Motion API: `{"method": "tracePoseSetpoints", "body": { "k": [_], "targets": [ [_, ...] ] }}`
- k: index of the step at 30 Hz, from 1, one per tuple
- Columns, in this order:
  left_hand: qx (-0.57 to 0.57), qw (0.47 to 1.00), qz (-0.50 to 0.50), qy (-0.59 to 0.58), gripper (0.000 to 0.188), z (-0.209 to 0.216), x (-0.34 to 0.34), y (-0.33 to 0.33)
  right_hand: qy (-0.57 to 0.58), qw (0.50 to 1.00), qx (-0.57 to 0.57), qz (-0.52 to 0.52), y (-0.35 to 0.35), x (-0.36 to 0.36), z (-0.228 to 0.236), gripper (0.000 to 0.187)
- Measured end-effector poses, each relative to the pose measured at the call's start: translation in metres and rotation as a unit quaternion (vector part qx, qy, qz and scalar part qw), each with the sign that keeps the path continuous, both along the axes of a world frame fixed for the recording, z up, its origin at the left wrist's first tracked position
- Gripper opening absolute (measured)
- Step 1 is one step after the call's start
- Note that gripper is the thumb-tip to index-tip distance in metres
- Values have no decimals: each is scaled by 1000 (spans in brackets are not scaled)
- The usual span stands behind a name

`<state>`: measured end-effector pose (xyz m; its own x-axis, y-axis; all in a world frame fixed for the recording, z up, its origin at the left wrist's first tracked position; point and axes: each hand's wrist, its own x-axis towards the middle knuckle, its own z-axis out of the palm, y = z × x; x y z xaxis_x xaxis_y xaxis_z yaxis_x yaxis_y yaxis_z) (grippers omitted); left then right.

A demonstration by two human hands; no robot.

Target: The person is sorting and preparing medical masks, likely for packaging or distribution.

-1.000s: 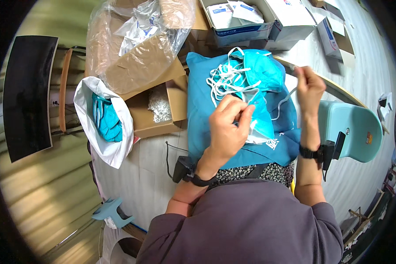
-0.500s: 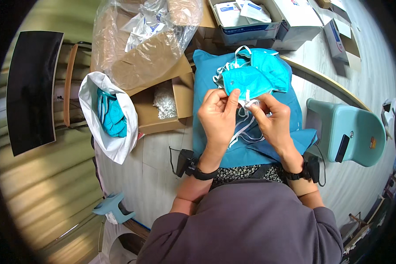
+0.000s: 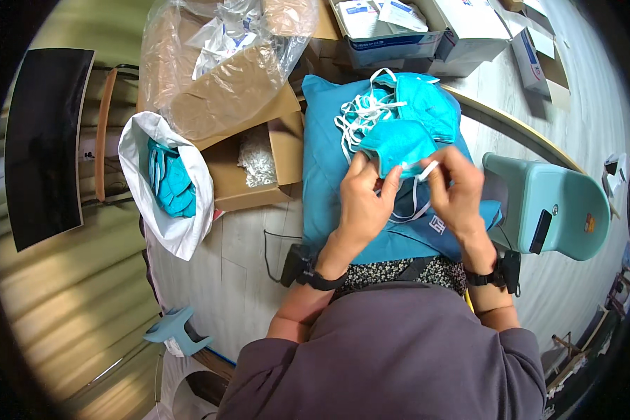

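Note:
A turquoise face mask [image 3: 401, 143] is between my hands, above a blue cloth surface [image 3: 325, 168] over my lap. My left hand [image 3: 364, 206] is closed on the mask's lower left edge, thumb on top. At its lower right edge, my right hand [image 3: 460, 189] pinches a white elastic strap [image 3: 429, 170] of this mask; the fingertips partly hide the spot where strap and edge meet. More turquoise masks [image 3: 430, 105] lie just beyond, with a tangle of white straps [image 3: 364, 115] on their left side.
At left stands a white bag [image 3: 134, 157] with several turquoise masks inside. Beside it, an open cardboard box [image 3: 290, 150] holds white straps. Farther back are a plastic-lined carton [image 3: 224, 91] and a white-and-blue box [image 3: 399, 50] of packets. A pale green stool [image 3: 577, 217] is at right.
The mask and both hands have shifted right and slightly nearer to me. The mask has turned, and my right hand now has the strap at its right edge. The view has shifted slightly.

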<state>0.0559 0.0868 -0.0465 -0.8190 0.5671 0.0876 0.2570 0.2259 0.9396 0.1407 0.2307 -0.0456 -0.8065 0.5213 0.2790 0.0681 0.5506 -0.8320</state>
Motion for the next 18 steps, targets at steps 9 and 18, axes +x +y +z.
{"method": "tracePoseSetpoints", "body": {
  "k": [9, 18],
  "targets": [
    [37, 999, -13, 22, 19, 51, -15, -53, -12, 988, -11, -151, 76, 7, -9, 5],
    [-79, 863, -105, 488, 19, 76, -40, -60, -192, 966, -125, 124, 32, 6, 31, 21]
  ]
}}
